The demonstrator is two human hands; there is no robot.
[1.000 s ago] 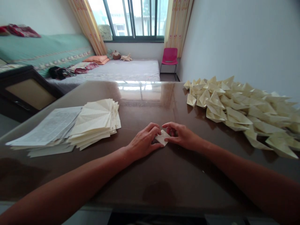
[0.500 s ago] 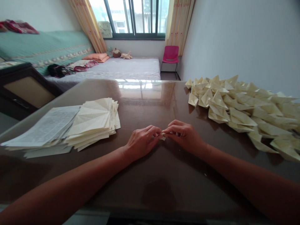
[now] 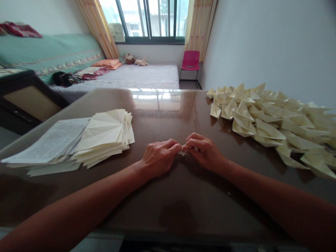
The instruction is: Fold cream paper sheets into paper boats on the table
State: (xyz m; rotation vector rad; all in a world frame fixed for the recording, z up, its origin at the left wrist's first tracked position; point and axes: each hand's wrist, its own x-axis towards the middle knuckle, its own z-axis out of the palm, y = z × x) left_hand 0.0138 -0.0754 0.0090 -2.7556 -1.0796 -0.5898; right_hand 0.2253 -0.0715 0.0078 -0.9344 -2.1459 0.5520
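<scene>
Between my two hands is a small folded piece of cream paper (image 3: 182, 153), mostly hidden by the fingers. My left hand (image 3: 159, 156) pinches it from the left, fingers closed. From the other side my right hand (image 3: 203, 150) grips it between thumb and fingers, the fingertips of both hands almost meeting. Off to the left lies a stack of creased cream paper sheets (image 3: 105, 134), beside printed sheets (image 3: 52, 140). A heap of folded paper boats (image 3: 270, 131) spreads over the right side.
A glossy brown table (image 3: 157, 206) bears all the paper, with tiny white scraps near my right forearm. Beyond its far edge are a bed (image 3: 154, 75) and a pink chair (image 3: 191, 61). A dark cabinet (image 3: 28, 101) stands at the left, a wall at the right.
The fingers of my left hand have drawn closer together over the folded paper. My right hand has shifted only slightly; the stacks and the heap lie as before.
</scene>
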